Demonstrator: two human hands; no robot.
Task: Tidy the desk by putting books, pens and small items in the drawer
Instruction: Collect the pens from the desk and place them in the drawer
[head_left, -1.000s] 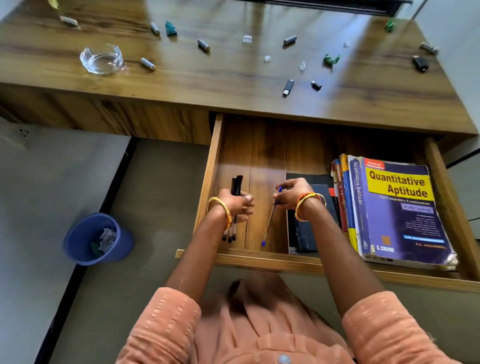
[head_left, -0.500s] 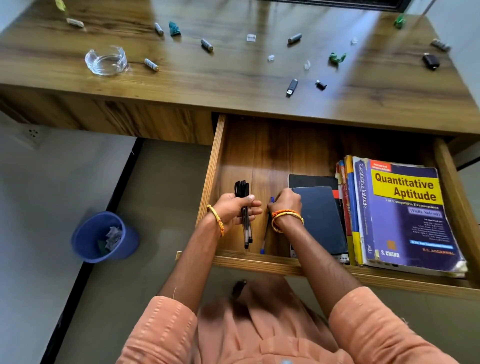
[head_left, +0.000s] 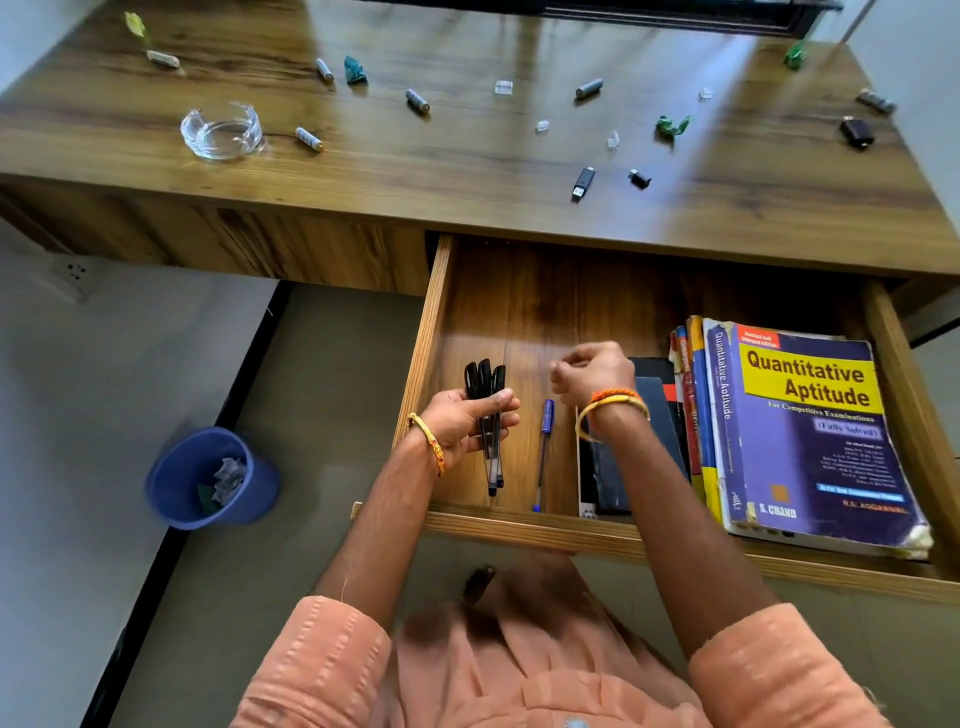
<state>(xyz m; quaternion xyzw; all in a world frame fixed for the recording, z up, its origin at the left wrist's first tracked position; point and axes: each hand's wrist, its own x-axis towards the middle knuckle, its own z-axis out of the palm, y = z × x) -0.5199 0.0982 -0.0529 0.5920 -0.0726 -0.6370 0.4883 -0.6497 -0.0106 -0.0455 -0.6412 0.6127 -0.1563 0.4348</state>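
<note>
The wooden drawer (head_left: 431, 322) stands pulled open below the desk. My left hand (head_left: 462, 421) grips a bundle of black-capped pens (head_left: 488, 415) over the drawer's left side. A blue pen (head_left: 543, 452) lies alone on the drawer floor, just right of that bundle. Above it my right hand (head_left: 592, 374) hovers with loosely curled fingers and holds nothing. A dark notebook (head_left: 660, 441) and a stack of books topped by the blue "Quantitative Aptitude" (head_left: 810, 426) fill the drawer's right half.
On the desk top (head_left: 467, 171) lie several batteries (head_left: 309, 139), a glass ashtray (head_left: 221, 130), a USB stick (head_left: 583, 183), small black adapters (head_left: 640, 179), green wrappers (head_left: 671, 127) and clear caps. A blue waste bin (head_left: 208, 478) stands on the floor at left.
My right hand has let go of the blue pen, which now lies in the drawer, and has lifted away. My left hand still holds the black pens.
</note>
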